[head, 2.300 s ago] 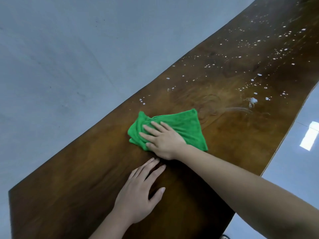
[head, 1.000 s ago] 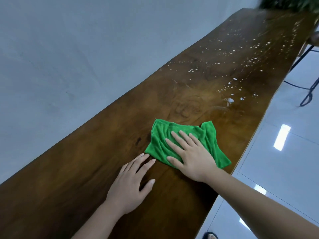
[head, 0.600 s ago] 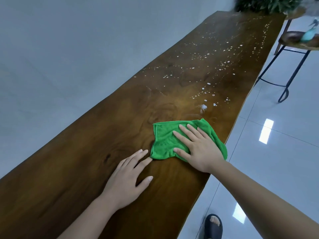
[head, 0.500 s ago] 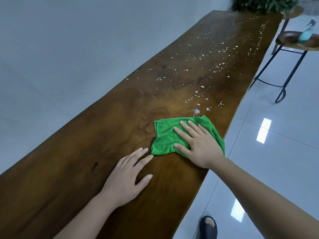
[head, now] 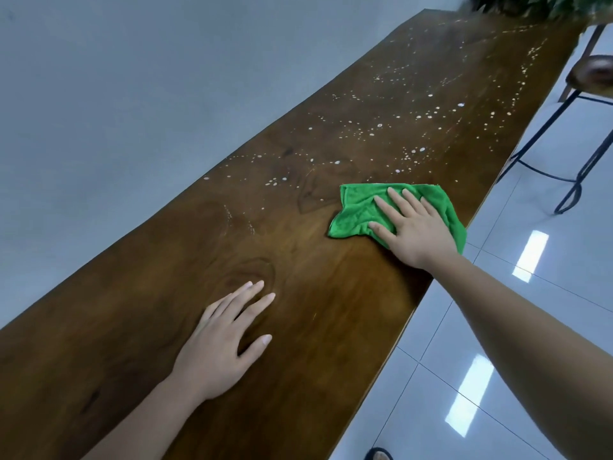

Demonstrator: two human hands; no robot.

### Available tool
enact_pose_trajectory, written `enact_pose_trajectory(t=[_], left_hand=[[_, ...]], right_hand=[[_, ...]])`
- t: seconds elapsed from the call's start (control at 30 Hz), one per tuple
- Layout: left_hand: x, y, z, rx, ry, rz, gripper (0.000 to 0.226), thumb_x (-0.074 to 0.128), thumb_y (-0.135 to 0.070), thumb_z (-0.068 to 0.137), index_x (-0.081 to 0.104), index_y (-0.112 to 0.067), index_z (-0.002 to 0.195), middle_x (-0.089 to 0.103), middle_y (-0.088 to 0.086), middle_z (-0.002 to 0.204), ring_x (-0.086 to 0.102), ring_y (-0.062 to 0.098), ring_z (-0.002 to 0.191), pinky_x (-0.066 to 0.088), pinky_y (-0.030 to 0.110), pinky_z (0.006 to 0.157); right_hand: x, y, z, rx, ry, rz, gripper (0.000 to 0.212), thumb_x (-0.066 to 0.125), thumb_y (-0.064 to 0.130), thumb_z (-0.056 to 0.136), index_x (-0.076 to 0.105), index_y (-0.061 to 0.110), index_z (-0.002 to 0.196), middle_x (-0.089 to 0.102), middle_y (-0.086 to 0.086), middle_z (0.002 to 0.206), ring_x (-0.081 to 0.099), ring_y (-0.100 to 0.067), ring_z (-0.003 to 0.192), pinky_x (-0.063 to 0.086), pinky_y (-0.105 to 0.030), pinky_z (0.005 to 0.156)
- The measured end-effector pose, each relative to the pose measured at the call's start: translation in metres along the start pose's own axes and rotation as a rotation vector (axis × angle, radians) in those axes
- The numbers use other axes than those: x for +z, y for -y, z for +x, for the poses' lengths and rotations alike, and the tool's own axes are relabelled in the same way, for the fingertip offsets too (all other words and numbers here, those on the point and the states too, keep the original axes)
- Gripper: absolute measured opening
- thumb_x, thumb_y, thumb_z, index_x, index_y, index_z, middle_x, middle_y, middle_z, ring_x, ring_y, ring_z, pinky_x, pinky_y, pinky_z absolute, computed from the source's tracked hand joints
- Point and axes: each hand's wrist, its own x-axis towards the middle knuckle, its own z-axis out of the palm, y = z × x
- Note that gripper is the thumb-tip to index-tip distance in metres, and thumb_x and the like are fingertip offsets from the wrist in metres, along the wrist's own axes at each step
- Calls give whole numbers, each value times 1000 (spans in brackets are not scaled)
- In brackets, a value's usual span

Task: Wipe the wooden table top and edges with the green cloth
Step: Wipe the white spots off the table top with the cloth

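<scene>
A long dark wooden table top (head: 315, 267) runs from the lower left to the upper right. The green cloth (head: 360, 210) lies crumpled near the table's right edge. My right hand (head: 414, 227) presses flat on the cloth, fingers spread, pointing up and left. My left hand (head: 222, 343) rests flat on the bare wood nearer to me, fingers apart, holding nothing. White droplets (head: 414, 117) speckle the wood beyond the cloth, toward the far end.
A grey wall (head: 132, 94) runs along the table's left edge. White glossy floor tiles (head: 497, 327) lie to the right. A stool with black metal legs (head: 577, 167) stands at the far right. Green plant leaves (head: 537, 5) show at the table's far end. A sandalled foot (head: 378, 454) is at the bottom.
My right hand has slid the cloth farther along the table and toward its right edge, over droplets. My left hand stays flat on the wood, now farther behind the cloth.
</scene>
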Motion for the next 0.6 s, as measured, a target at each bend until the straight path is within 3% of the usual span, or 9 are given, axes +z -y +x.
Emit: enact_pose_trajectory(t=[0.27,0.47,0.6], left_hand=[[-1,-2,0,-14,19,22,64,27,-79,110,11,-64,169,-3,-35,180,-3,-4,168,10,46,136],[-2,-2,2,1,18,29,65,26,-78,110,17,-58,171,2,-31,182,-1,-1,169,11,43,136],[-4,-3,1,10,46,59,70,14,-79,109,15,-52,174,-1,-26,184,-10,-2,169,10,42,139]], right_hand=[[-6,5,38,100,43,-17,77,2,76,106,-1,41,175,-7,4,184,-9,-24,170,-2,-49,137],[15,99,-27,-147,108,-26,71,1,69,110,0,38,174,-14,4,182,-17,-26,169,-5,-51,137],[30,167,-59,-352,134,7,67,5,65,113,4,40,174,-7,6,183,-16,-24,169,-5,-51,136]])
